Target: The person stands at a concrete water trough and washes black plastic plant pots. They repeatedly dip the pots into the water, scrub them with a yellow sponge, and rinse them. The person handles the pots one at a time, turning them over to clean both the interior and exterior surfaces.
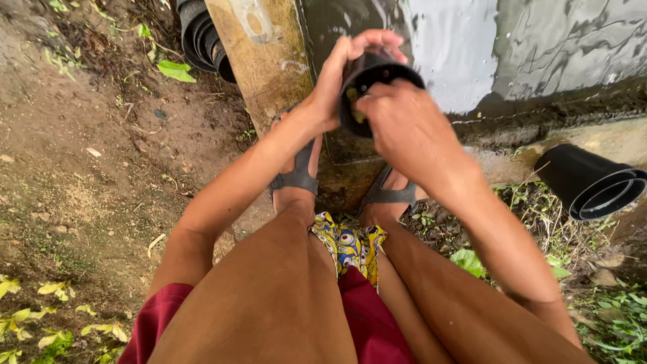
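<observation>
Black plastic pot [367, 77] upper centre of frame, above water. Left hand [335, 77] wrapped round pot's outside; right hand [397, 121] fingers pressed inside, on yellow scrap. Stacked pots [593, 182] right edge, more [202, 37] upper left. Risk: wet grip slipping, pot dropping into water.

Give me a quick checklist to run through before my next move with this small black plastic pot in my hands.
1. Left hand grips the small black plastic pot from behind: ok.
2. Right hand at the pot's mouth, fingers reaching in: ok.
3. Something yellow inside the pot; what it is: cannot tell.
4. Stack of black plastic pots lying on its side at the right: ok.
5. Second dark pot stack by the wooden plank: ok.
6. Both sandalled feet planted: ok.
</observation>
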